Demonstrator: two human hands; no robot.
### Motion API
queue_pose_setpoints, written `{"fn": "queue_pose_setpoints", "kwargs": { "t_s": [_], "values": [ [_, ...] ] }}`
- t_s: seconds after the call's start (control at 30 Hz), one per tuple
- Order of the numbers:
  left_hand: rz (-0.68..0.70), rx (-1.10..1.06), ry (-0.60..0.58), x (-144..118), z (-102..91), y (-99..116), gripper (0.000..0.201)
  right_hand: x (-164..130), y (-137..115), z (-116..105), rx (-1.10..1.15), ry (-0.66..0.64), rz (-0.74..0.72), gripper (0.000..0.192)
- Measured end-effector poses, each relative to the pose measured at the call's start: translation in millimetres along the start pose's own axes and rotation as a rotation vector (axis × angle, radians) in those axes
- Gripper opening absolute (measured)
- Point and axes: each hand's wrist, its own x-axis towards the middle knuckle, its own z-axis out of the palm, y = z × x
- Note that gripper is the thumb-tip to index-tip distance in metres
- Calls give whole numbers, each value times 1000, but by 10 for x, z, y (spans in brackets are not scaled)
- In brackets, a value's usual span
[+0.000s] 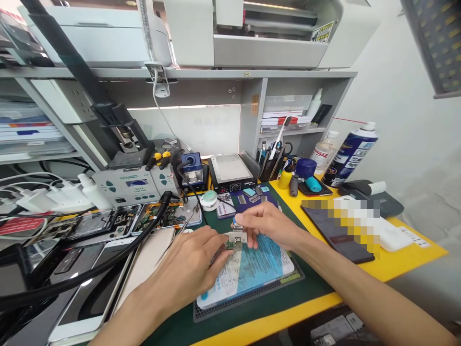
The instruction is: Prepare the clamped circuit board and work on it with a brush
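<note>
Risk is that the small circuit board (236, 239), pinched by your closed left hand (190, 269) and closed right hand (264, 223) just above the blue mat (259, 269), slips and falls if either grip loosens over the mat.

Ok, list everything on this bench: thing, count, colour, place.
small circuit part: one, silver and green, held between both hands
printed pad: one, blue-white, on the green mat under the hands
tweezers: one, silver, left of the hands
opened phones: several, dark, left side
rework station: one, grey, back left
hot plate: one, black, back centre
spray can: one, blue-white, back right
tool cup: one, black, back centre
left hand: on the part
right hand: on the part
</note>
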Motion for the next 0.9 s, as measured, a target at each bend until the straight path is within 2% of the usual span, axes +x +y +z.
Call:
{"fn": "queue_pose_setpoints", "kwargs": {
  "t_s": [0.5,0.9],
  "values": [
    [-44,18,-88,35,-44,21,27,20,34,-17,-29,-6,-14,44],
    [-48,34,-91,35,-48,24,26,5,-4,2,-29,0,6,46]
  ]
}}
